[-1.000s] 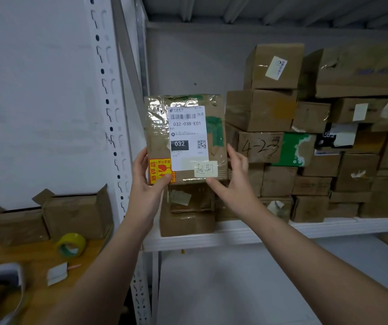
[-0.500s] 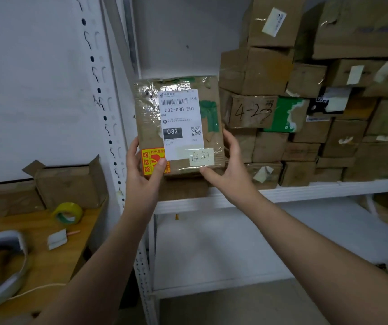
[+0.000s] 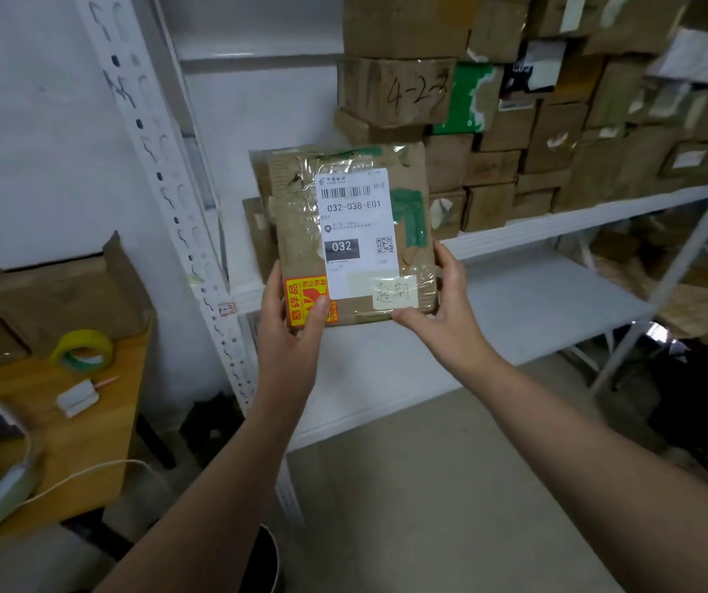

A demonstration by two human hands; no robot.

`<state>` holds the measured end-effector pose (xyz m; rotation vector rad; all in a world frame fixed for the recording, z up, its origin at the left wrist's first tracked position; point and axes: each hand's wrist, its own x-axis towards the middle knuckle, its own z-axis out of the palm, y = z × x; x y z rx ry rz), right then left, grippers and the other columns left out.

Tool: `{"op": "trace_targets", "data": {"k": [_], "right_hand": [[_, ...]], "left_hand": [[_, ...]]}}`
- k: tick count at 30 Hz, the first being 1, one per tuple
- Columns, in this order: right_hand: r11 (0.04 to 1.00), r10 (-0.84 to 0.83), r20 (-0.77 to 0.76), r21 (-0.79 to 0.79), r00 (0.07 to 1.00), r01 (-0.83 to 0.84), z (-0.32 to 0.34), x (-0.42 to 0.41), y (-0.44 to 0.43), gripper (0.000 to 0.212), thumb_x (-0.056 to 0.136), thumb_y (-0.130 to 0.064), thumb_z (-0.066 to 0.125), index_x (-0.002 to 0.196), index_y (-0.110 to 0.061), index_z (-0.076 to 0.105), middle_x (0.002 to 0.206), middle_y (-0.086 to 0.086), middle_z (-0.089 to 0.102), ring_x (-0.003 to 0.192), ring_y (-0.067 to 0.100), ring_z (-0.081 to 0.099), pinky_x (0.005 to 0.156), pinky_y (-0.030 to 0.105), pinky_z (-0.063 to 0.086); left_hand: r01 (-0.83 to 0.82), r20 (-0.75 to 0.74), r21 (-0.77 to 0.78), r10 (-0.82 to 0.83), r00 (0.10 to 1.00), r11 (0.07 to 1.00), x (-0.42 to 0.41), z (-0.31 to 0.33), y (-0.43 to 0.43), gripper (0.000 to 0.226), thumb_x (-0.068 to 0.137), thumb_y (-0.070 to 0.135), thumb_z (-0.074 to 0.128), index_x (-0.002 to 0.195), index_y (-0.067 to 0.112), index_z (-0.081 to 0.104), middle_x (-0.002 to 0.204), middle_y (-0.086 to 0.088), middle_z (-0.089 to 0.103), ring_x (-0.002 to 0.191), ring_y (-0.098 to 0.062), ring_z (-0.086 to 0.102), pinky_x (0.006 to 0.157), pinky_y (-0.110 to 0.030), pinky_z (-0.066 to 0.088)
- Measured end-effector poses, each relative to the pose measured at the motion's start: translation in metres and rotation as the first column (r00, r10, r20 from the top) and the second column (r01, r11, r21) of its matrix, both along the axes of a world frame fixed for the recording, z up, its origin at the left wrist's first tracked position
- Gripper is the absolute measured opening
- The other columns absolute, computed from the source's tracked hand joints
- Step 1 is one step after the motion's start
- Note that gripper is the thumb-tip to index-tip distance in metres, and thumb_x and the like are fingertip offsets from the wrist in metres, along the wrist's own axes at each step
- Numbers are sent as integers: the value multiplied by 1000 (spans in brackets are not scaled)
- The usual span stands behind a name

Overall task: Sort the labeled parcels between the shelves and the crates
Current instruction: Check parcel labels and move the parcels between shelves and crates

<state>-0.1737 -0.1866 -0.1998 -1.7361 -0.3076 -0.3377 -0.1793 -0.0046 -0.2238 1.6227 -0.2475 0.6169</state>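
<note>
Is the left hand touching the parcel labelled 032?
Touching. The head view shows the left hand gripping the parcel at its lower left corner, its thumb lying over the red-and-yellow sticker.

A brown cardboard parcel [image 3: 345, 233] wrapped in glossy clear tape, a smooth white paper label [image 3: 358, 233], matt white painted metal shelving [image 3: 566, 222] and a wooden table [image 3: 99, 421] are seen.

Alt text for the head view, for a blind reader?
The left hand and right hand hold up a taped cardboard parcel by its lower corners, its white label reading 032-038-E01. Behind it a white metal shelf carries stacked cardboard boxes; a yellow tape roll lies on a wooden table at left.
</note>
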Motion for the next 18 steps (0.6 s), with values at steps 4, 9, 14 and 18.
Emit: {"op": "trace_targets", "data": {"k": [4, 9, 14, 18], "right_hand": [[997, -70, -26, 17, 997, 71, -17, -24, -37, 86, 66, -22, 70, 136, -37, 21, 139, 7, 38, 123, 9, 48, 103, 30, 45], [980, -184, -39, 73, 982, 187, -29, -42, -104, 84, 71, -10, 70, 138, -28, 23, 138, 7, 42, 119, 5, 51, 92, 15, 45], [945, -312, -53, 80, 949, 316, -35, -54, -199, 83, 78, 7, 69, 136, -28, 21, 136, 2, 44, 125, 14, 48, 96, 19, 43], [901, -429, -64, 48, 901, 432, -37, -66, -284, 83, 71, -22, 72, 135, -36, 22, 140, 2, 45, 128, 13, 46, 107, 37, 40]], "left_hand": [[89, -42, -17, -89, 995, 996, -5, -17, -42, 54, 94, 23, 58, 143, 29, 35, 121, 24, 58, 109, 3, 57, 85, -13, 49], [234, -47, -11, -235, 971, 972, 0, -27, -113, 56, 94, 19, 57, 145, 25, 34, 130, 9, 57, 116, -3, 56, 92, -17, 48], [389, -63, -23, -390, 919, 921, 10, -30, -215, 53, 94, 20, 57, 144, 23, 36, 125, 13, 60, 114, -3, 57, 92, -17, 47], [499, -81, -48, -502, 861, 865, 16, -34, -308, 54, 95, 18, 56, 144, 20, 35, 123, 15, 60, 113, -2, 57, 88, -13, 46]]}}
